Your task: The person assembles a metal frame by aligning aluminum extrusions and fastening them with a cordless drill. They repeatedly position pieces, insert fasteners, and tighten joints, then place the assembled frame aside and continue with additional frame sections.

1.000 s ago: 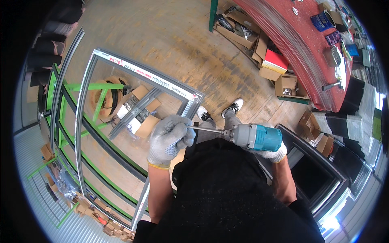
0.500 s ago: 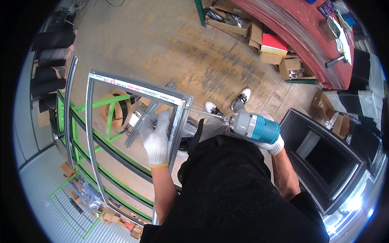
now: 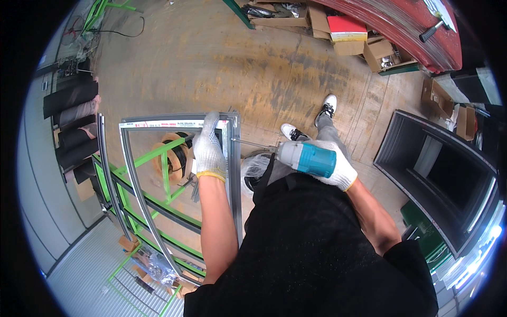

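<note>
A grey metal window frame [image 3: 158, 125] with a protective strip stands at my left, its near right corner beside me. My left hand [image 3: 210, 150], in a white knit glove, holds that frame at the corner, its fingers reaching over the top bar. In my gloved right hand [image 3: 344, 171] is a teal and grey power drill [image 3: 312, 158], held level in front of my waist. Its long thin bit [image 3: 253, 142] points left, and the tip meets the frame's side just below the corner. The drill's body hides most of the right fingers.
A green rack [image 3: 165, 174] stands behind the frame, with a cable spool [image 3: 170, 158] beyond it. Dark frames [image 3: 433, 174] lean at the right. Open cardboard boxes [image 3: 377, 53] sit under the red table [image 3: 391, 26]. Dark rolls [image 3: 71, 100] are stacked at far left.
The drill has moved left, bringing its bit tip against the frame's side. My left hand has shifted up to the frame's corner. The view has also turned.
</note>
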The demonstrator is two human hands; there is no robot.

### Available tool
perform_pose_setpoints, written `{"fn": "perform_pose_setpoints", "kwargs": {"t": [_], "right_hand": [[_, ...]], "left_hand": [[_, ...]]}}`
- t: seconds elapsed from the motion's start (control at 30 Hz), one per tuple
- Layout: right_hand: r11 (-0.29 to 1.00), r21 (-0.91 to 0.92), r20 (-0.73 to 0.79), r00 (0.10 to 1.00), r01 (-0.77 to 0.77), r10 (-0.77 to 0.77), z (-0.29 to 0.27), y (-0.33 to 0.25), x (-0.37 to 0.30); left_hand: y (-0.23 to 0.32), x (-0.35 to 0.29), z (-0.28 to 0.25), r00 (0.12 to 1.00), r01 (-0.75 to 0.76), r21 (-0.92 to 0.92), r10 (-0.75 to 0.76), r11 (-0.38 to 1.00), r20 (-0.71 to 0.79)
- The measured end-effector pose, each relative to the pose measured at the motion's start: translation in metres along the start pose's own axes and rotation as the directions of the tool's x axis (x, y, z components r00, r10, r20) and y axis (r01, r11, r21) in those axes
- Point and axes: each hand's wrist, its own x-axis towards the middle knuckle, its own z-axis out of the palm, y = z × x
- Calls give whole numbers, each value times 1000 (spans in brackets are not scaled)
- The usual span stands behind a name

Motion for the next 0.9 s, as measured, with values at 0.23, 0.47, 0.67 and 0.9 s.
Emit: {"fn": "perform_pose_setpoints", "kwargs": {"t": [0.23, 0.47, 0.67, 0.9], "right_hand": [[992, -31, -31, 992, 122, -123, 19, -12, -2], [984, 179, 6, 1000, -10, 9, 19, -10, 9], [984, -64, 68, 985, 164, -160, -3, -10, 23], [977, -128, 161, 976, 170, -149, -4, -1, 27]], "left_hand": [[4, 8, 1, 999, 3, -33, -1, 999, 40], [-2, 13, -1, 998, -61, -15, 61, 998, 4], [-4, 20, -7, 998, -65, -24, 65, 998, 18], [-2, 13, -6, 998, -32, -50, 35, 998, 47]]}}
